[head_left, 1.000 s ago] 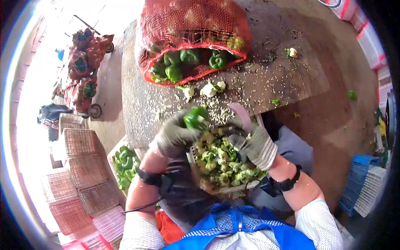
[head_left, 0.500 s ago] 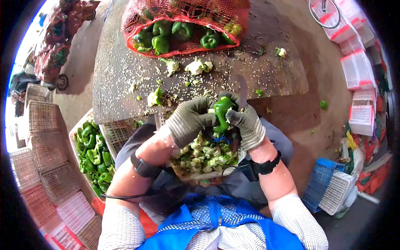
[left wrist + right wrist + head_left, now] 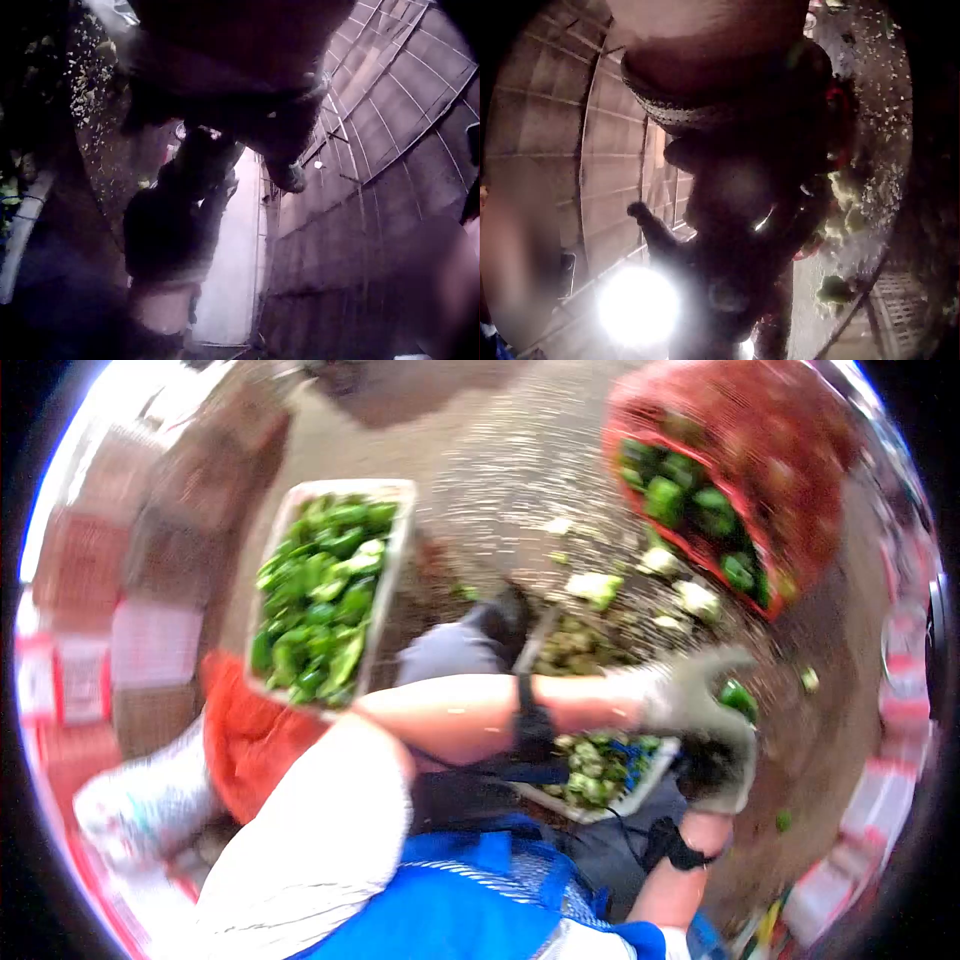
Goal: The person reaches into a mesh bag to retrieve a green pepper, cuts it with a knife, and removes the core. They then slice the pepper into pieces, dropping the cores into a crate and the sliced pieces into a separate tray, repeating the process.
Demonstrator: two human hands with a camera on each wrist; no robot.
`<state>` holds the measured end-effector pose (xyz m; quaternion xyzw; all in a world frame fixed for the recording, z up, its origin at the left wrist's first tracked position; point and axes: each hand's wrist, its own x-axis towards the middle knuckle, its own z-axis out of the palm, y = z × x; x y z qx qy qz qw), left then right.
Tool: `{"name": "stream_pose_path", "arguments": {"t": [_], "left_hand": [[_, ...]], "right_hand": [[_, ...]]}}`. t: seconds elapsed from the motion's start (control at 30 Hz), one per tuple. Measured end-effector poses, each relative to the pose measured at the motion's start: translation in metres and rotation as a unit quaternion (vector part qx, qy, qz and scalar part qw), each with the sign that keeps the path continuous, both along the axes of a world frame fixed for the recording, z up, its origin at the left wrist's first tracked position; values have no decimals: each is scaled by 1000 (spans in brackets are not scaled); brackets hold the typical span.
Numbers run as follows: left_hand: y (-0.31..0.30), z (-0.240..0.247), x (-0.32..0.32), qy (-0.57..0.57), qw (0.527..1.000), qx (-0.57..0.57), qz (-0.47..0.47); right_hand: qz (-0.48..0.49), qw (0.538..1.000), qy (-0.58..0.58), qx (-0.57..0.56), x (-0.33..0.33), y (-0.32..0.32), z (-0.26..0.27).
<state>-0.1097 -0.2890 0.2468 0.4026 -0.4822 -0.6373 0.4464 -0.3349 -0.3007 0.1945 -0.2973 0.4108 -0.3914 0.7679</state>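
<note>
In the head view my gloved left hand (image 3: 690, 695) reaches across to the right, blurred, with its thumb and fingers around a green bell pepper (image 3: 738, 700). Close below it is my gloved right hand (image 3: 720, 765), dark and curled in toward the same pepper. Half a second ago a knife stood out of that right hand; its blade is hidden now. Both wrist views are very dark, with the right hand (image 3: 172, 232) showing as a silhouette in the left one. Under my left forearm, pale pepper cores (image 3: 590, 770) fill a white crate (image 3: 655, 775).
At upper right an open red mesh bag (image 3: 780, 450) of green peppers lies on the seed-strewn table. Several cores (image 3: 595, 588) lie before it. A white crate (image 3: 400, 560) of green peppers stands left, beside orange-red mesh cloth (image 3: 250, 750). Stacked crates (image 3: 80, 570) line the far left.
The head view has swung left, bringing the pepper crate nearer the middle. The pepper came from over the table's edge to between both hands, which now appear farther right.
</note>
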Motion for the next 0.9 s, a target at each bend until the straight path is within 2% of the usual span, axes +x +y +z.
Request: {"name": "stream_pose_path", "arguments": {"t": [0.03,0.07,0.1,0.13,0.17,0.2,0.27,0.3,0.33,0.4,0.43,0.47,0.5,0.57,0.6,0.63,0.7,0.8,0.83,0.9], "left_hand": [[6,1,-7,23,999,16,-15],[0,-28,-25,88,996,-25,-8],[9,-18,-24,102,993,35,54],[16,-14,-16,157,985,43,58],[23,-5,-5,211,975,47,57],[34,6,11,166,982,10,89],[72,30,54,165,972,-53,159],[94,38,84,65,968,-144,197],[113,25,106,-15,924,-244,293],[161,14,165,-110,894,-239,362],[185,1,201,-314,835,-253,375],[204,-26,227,-421,763,-255,418],[220,-47,251,-460,736,-217,447],[239,-99,302,-619,638,-206,409],[248,-127,321,-701,618,-142,325],[255,-172,338,-751,629,-20,199],[275,-195,348,-724,665,-7,183],[259,-160,379,-758,652,-7,29],[257,-141,384,-761,642,-56,79],[252,-104,381,-715,650,-67,247]], "right_hand": [[7,998,50,-24,-1,-2,-5],[17,996,81,-42,-2,-3,-11],[28,990,108,-83,-2,-7,-12],[46,988,101,-108,-1,-5,-12],[61,984,94,-137,14,3,11],[53,979,93,-171,29,10,24],[12,965,107,-240,58,28,49],[71,975,7,-211,58,25,65],[132,973,-84,-169,57,23,81],[93,976,-43,-192,44,11,61],[72,976,-21,-206,41,11,52],[73,980,-7,-187,42,14,46],[82,985,-1,-151,44,18,39],[102,991,20,-79,54,28,34],[48,994,83,-50,61,39,36],[58,993,82,-57,64,40,40],[79,991,84,-75,68,41,48],[75,987,80,-121,62,33,58],[70,987,78,-118,64,31,54],[59,989,79,-109,69,31,47]]}}
